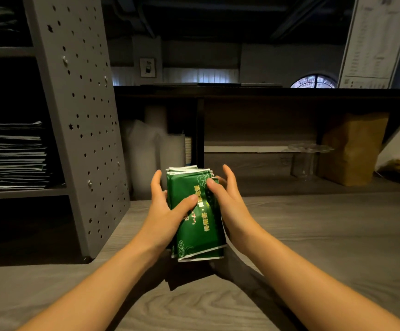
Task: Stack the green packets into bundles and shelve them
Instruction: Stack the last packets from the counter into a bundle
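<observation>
Here, in the single head view, we see one bundle of green packets (195,216) held between two hands above the wooden worktop (313,235). The left hand (164,211) presses the bundle's left edge, thumb across the printed face; the right hand (225,194) cups the right edge, thumb on the face, fingers (229,174) partly spread behind it. Both hands thus grasp the bundle, neither one clenched. Its long axis runs away from us, slightly tilted, the far end toward the back shelf (254,149). We count one bundle; the packets within it cannot be counted, though several staggered edges show at both ends, so we judge the squaring-up unfinished. The relation that matters: the grey perforated shelf unit (84,130) stands to the left, nearer the left hand, and one stack of flat packets (12,156) already lies on its shelf. We judge that shelving calls for a leftward carry. Also visible: one brown paper bag (354,146), one clear glass stand (306,156), both well apart from the hands.
</observation>
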The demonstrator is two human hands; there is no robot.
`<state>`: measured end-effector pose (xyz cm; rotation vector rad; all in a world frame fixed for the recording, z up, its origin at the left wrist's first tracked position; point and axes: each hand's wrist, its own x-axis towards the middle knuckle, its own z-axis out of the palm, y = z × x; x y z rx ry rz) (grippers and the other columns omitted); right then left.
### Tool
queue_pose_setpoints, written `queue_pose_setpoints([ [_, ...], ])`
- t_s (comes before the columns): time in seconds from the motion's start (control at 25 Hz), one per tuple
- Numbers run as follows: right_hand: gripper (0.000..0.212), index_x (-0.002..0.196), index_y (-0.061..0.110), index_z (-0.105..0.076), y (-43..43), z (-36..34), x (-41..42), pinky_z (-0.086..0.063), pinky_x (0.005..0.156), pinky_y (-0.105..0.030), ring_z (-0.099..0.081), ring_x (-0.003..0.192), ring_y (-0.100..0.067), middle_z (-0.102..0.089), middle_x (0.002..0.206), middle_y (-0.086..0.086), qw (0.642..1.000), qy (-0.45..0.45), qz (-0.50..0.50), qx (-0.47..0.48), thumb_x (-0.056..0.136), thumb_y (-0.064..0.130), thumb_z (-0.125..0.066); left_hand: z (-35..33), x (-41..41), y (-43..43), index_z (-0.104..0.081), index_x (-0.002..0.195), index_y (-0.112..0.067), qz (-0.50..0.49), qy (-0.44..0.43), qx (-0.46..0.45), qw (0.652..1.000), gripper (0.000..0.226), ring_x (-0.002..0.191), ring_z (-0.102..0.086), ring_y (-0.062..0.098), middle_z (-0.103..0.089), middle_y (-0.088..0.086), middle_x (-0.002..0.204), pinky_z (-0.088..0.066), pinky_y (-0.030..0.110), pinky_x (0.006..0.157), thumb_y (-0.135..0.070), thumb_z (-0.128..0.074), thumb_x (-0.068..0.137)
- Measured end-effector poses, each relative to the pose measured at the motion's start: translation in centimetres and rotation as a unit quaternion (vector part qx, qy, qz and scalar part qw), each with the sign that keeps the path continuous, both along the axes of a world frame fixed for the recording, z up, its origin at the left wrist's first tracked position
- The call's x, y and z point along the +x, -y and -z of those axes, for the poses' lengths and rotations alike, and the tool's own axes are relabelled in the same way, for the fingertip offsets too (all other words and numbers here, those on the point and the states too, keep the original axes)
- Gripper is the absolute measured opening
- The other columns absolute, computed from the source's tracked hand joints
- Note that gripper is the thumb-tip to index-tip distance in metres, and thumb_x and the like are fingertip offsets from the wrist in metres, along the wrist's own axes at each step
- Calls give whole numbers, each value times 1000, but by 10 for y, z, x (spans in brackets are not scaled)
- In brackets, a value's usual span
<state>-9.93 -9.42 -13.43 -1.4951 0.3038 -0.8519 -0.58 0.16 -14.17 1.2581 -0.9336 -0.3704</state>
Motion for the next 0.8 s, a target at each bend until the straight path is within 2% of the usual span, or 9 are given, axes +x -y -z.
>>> queue_pose_setpoints([
  [0.08, 62, 143, 27, -32, 1, -1, -2, -48, 97, -35, -56, 118, -19, -52, 136, -3, 998, -24, -56, 24, 89, 36, -59, -2, 1, -3, -12, 146, -32, -3, 31, -18, 999, 86, 97, -62, 3, -54, -14, 112, -53, 27, 79, -15, -66, 81],
  [0.16, 54, 129, 27, -49, 2, -1, -5, -51, 93, -35, -62, 110, -18, -64, 122, -1, 997, -32, -74, -2, 79, 39, -65, -4, 0, -4, -20, 139, -32, 6, 63, -19, 998, 80, 104, -61, 6, -55, -9, 117, -54, 30, 85, -18, -67, 77],
  [0.2, 53, 126, 28, -51, 3, -2, -6, -51, 90, -32, -63, 108, -16, -66, 118, 2, 997, -23, -66, -23, 75, 37, -63, -4, 0, -4, -22, 137, -30, 13, 74, -17, 997, 76, 107, -60, 6, -55, -7, 120, -53, 31, 88, -17, -67, 77],
  [0.32, 61, 131, 29, -44, 5, -5, -6, -49, 75, -15, -60, 104, -6, -62, 118, 6, 997, 13, -31, -71, 71, 30, -56, -6, 4, -4, -29, 138, -27, 35, 90, -22, 995, 67, 112, -57, 2, -56, -7, 125, -51, 28, 92, -7, -63, 83],
  [0.4, 64, 131, 31, -38, 4, -1, -5, -47, 66, -9, -57, 101, -2, -58, 118, 8, 997, 8, -31, -71, 69, 27, -53, -3, 8, -3, -31, 138, -29, 43, 95, -16, 994, 66, 112, -56, -1, -56, -10, 125, -51, 23, 90, -1, -59, 85],
  [0.48, 68, 135, 30, -35, 2, 5, -4, -46, 65, -10, -56, 99, -1, -56, 119, 8, 998, -20, -37, -56, 70, 30, -54, 2, 9, -2, -23, 143, -32, 54, 68, 1, 996, 75, 113, -55, 3, -52, -10, 129, -50, 23, 87, -7, -64, 85],
  [0.6, 70, 142, 31, -24, 2, 6, -4, -42, 67, -13, -51, 96, 3, -47, 127, 9, 999, -13, -22, -22, 83, 33, -61, 7, 6, 0, -8, 146, -39, 66, 29, 25, 997, 106, 117, -51, 9, -43, -8, 136, -47, 30, 91, -39, -75, 64],
  [0.68, 83, 147, 33, -16, 0, 7, -3, -41, 70, -15, -48, 96, 5, -42, 128, 10, 1000, -5, -21, -15, 78, 39, -63, 9, 6, 1, -6, 146, -42, 66, 17, 27, 997, 117, 121, -50, 15, -41, -5, 140, -43, 42, 101, -51, -73, 51],
  [0.8, 92, 147, 36, -13, -8, 14, 2, -46, 78, -19, -53, 105, -1, -49, 121, 14, 999, 11, -41, -22, 68, 39, -60, 13, 7, 4, -4, 147, -42, 83, -13, 14, 996, 119, 121, -51, 17, -42, -2, 141, -43, 46, 102, -51, -72, 48],
])
